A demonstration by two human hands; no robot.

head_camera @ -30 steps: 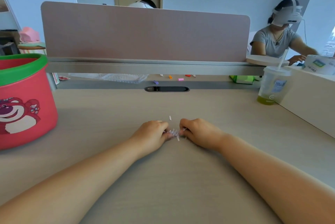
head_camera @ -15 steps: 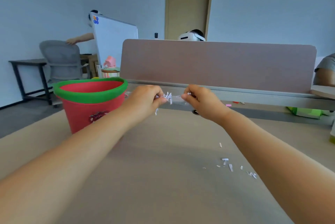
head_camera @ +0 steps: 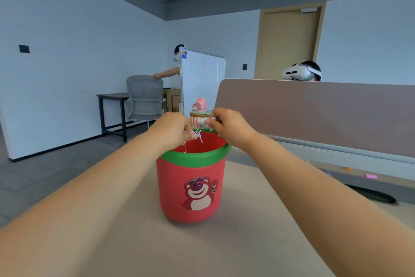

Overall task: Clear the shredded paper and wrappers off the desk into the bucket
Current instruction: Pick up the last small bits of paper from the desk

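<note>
The shredded paper [head_camera: 197, 134], which one second ago was being gathered into a small pile on the desk [head_camera: 202, 249], has been lifted and carried across to the bucket [head_camera: 203, 160]. It is now held directly above the open mouth. The tuft is pinched between the curled fingertips of the left hand [head_camera: 173, 129]. A smaller scrap is pinched in the same way by the right hand [head_camera: 229, 127], and the two hands are held close together over the green rim. One thin strand is seen hanging from the left hand down into the red interior. No release is yet evident, since both grips are closed on paper. The carry step may be judged complete, with only the opening of the fingers required for this load. Half a second ago several loose shreds were left on the desk; that area is now outside the view. Small coloured scraps [head_camera: 371, 176] are visible beneath the partition [head_camera: 314, 115], so further collection passes are to be expected.
</note>
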